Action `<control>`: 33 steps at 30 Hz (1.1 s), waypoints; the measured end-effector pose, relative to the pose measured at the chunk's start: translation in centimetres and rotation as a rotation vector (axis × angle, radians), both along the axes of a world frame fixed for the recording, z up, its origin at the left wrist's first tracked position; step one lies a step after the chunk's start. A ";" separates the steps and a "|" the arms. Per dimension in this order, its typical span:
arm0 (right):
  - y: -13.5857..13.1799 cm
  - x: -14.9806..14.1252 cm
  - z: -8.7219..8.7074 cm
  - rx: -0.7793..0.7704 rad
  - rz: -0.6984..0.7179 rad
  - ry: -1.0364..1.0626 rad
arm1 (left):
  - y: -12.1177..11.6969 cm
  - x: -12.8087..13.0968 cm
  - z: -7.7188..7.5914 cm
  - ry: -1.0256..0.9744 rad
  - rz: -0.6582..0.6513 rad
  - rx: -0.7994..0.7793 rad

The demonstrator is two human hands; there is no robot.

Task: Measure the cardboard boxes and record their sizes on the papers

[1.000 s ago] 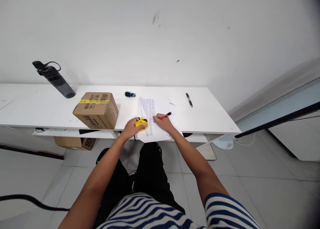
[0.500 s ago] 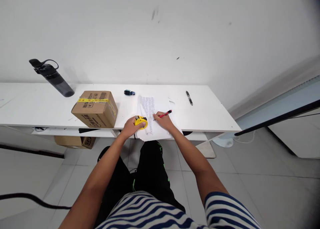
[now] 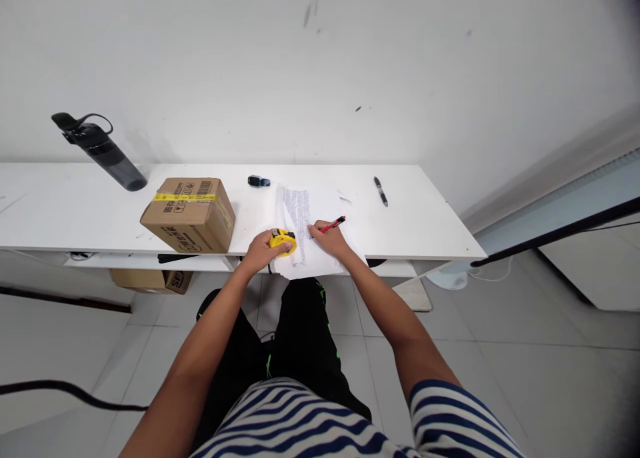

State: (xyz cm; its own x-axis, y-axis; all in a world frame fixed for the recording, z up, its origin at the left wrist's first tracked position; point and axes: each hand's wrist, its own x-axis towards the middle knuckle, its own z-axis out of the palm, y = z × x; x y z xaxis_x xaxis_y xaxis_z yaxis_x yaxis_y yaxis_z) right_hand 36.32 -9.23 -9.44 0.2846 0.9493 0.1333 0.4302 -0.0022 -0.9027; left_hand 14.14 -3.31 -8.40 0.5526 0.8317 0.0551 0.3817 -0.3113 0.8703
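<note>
My left hand [image 3: 260, 251] is closed around a yellow tape measure [image 3: 283, 243] at the left side of a stack of paper. My right hand [image 3: 327, 238] grips a red pen [image 3: 333, 224] with a black end, and its fingers rest on the sheet. The pen's tip is too small to make out. Dense handwriting covers the left part of the paper [image 3: 320, 261], whose front edge hangs over the edge of the white table [image 3: 415, 225]. A curled sheet edge shows beside the tape measure.
Left of the paper stands a cardboard box [image 3: 187, 211] with yellow tape across it. A dark water bottle [image 3: 107, 155] is farther left. Behind the paper lies a smartwatch [image 3: 259, 181], and a black pen [image 3: 381, 191] lies right. Another box [image 3: 150, 280] is below the table.
The view has shifted slightly. Both hands stay almost in place, still holding the tape measure and the red pen over the paper.
</note>
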 end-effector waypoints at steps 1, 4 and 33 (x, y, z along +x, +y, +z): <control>0.0 0.0 0.0 0.005 -0.002 0.001 | 0.0 0.0 0.0 -0.010 -0.001 -0.002; -0.1 0.0 0.0 0.010 -0.003 -0.007 | -0.1 0.1 -0.1 -0.045 -0.012 -0.021; -0.1 0.4 -0.1 0.004 -0.013 -0.010 | 0.0 0.1 -0.4 -0.058 -0.004 -0.040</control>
State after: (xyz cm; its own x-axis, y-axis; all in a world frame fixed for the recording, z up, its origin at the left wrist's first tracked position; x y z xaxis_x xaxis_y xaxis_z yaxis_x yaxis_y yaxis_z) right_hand 36.68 -9.31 -9.52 0.2959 0.9449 0.1400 0.4395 -0.0045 -0.8982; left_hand 14.25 -3.30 -8.85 0.5531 0.8314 0.0535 0.3290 -0.2770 0.9028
